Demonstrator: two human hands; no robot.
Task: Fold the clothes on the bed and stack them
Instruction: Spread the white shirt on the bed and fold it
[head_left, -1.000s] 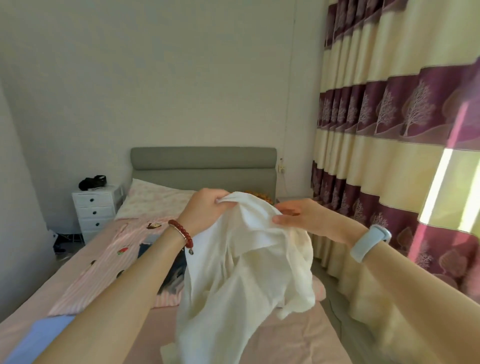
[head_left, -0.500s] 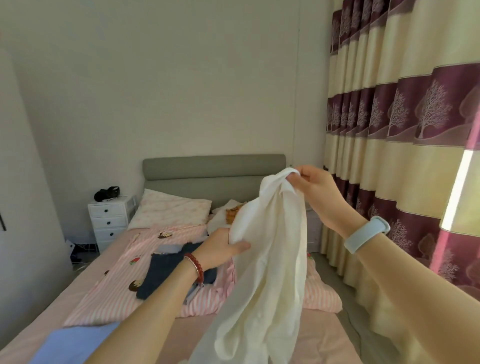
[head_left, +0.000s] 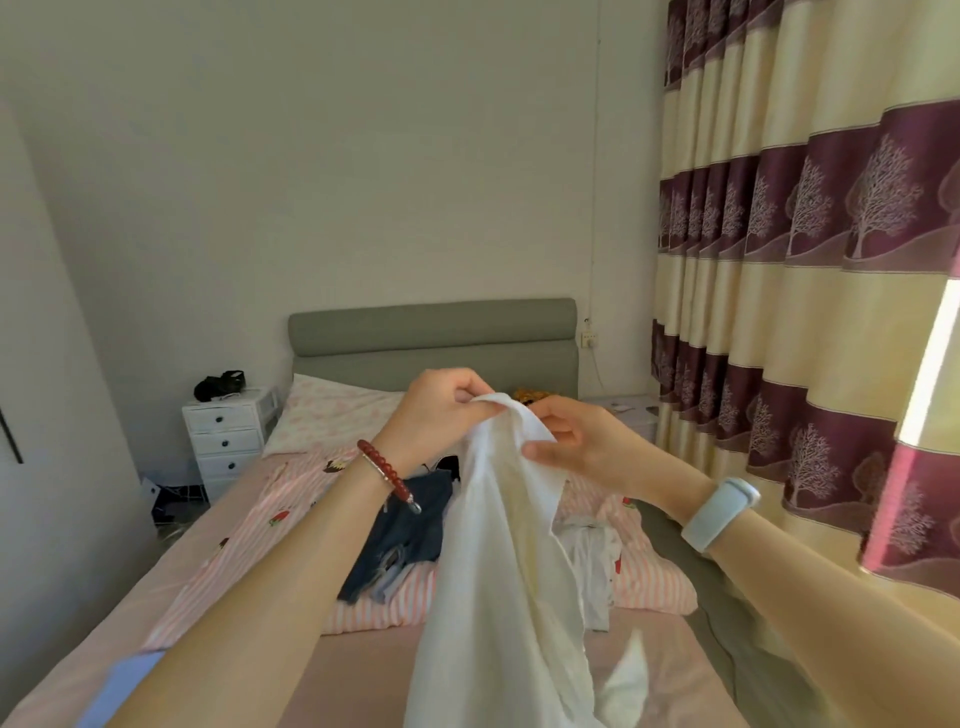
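A cream-white garment (head_left: 498, 582) hangs in the air over the bed (head_left: 363, 670), bunched into a long drape. My left hand (head_left: 441, 410) pinches its top edge from the left. My right hand (head_left: 576, 441) grips the same top edge just to the right, the two hands almost touching. Behind the garment, dark blue jeans (head_left: 410, 530) lie crumpled on a pink striped quilt (head_left: 291, 519). A white garment (head_left: 592, 561) lies on the quilt to the right. A light blue cloth (head_left: 124, 686) shows at the bed's near left.
A grey headboard (head_left: 431, 338) and a pillow (head_left: 332, 415) stand at the far end. A white drawer unit (head_left: 228, 436) with a dark object on top sits left of the bed. Striped curtains (head_left: 810, 260) hang close along the right side.
My left hand rose from the garment's middle to its top edge. My right hand came down and left, so both hands now meet at the top.
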